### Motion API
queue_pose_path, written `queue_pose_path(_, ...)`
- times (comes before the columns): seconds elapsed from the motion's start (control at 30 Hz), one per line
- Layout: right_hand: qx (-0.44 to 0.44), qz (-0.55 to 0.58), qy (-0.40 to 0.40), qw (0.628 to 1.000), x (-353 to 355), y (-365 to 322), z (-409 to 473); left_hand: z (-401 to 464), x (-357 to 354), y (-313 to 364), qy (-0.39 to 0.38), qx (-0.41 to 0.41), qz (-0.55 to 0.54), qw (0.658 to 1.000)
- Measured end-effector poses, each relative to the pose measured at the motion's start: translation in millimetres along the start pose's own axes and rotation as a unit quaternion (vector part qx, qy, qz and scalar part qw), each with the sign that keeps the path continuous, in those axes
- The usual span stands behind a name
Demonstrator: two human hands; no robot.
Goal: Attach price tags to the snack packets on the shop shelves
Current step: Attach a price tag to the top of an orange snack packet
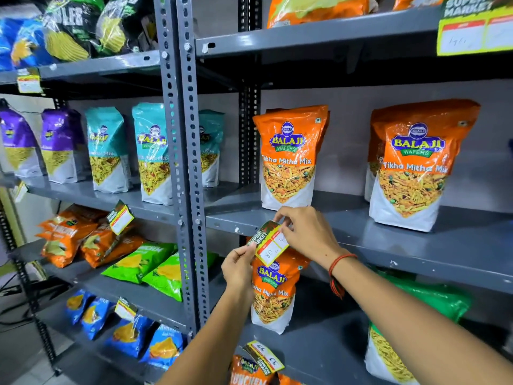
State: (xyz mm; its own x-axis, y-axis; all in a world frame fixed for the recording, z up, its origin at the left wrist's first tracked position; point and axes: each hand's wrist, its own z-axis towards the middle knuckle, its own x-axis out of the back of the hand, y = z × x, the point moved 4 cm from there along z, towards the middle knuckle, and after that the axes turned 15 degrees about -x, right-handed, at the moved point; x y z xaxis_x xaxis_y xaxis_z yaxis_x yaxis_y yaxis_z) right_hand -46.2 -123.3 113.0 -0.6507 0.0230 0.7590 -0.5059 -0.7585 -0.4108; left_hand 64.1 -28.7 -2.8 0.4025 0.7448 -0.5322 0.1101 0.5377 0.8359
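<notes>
Both my hands hold one price tag (270, 243), a yellow-edged "Super Market" card with white boxes and handwritten numbers, tilted against the front edge of the grey shelf (388, 245). My left hand (238, 269) pinches its lower left corner. My right hand (305, 232), with a red thread on the wrist, pinches its upper right end. Just above the tag stands an orange Balaji Tikha Mitha Mix packet (288, 157). A second orange packet (273, 293) stands on the shelf below, right behind the tag.
Another orange packet (413, 165) stands to the right. Teal packets (152, 154) and purple packets (59, 145) fill the left rack past the perforated grey uprights (186, 162). Tags hang on other shelf edges (120, 218), (474, 31), (265, 357). Green packets (155, 268) and blue packets (125, 332) lie lower.
</notes>
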Motion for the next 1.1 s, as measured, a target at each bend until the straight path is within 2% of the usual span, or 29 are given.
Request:
queue_pose_path(0.23,-0.053,0.006,-0.009,0.999,-6.6,12.7,-35.8,21.3,22.4,16.2,-0.091,-0.095,0.110,0.985)
queue_pose_path(0.37,-0.073,0.076,0.063,0.992,-3.0,9.2,-44.3,31.9,20.8,27.1,-0.131,-0.142,0.151,0.969)
queue_pose_path(0.43,-0.078,0.050,0.115,0.989,-1.1,8.7,-45.5,37.7,16.6,31.1,-0.145,-0.152,0.163,0.964)
queue_pose_path(0.57,-0.090,-0.019,0.171,0.981,-1.6,13.1,-43.4,47.7,6.5,36.1,-0.158,-0.201,0.228,0.940)
queue_pose_path(0.83,-0.133,-0.102,0.198,0.966,-21.4,22.1,-31.6,64.5,-0.3,29.7,-0.173,-0.253,0.308,0.901)
queue_pose_path(1.0,-0.160,-0.112,0.226,0.954,-13.3,24.6,-33.6,62.7,6.3,37.4,-0.149,-0.288,0.314,0.892)
queue_pose_path(1.1,-0.180,-0.090,0.240,0.950,-4.1,31.0,-37.6,55.1,-1.8,41.3,-0.164,-0.310,0.268,0.897)
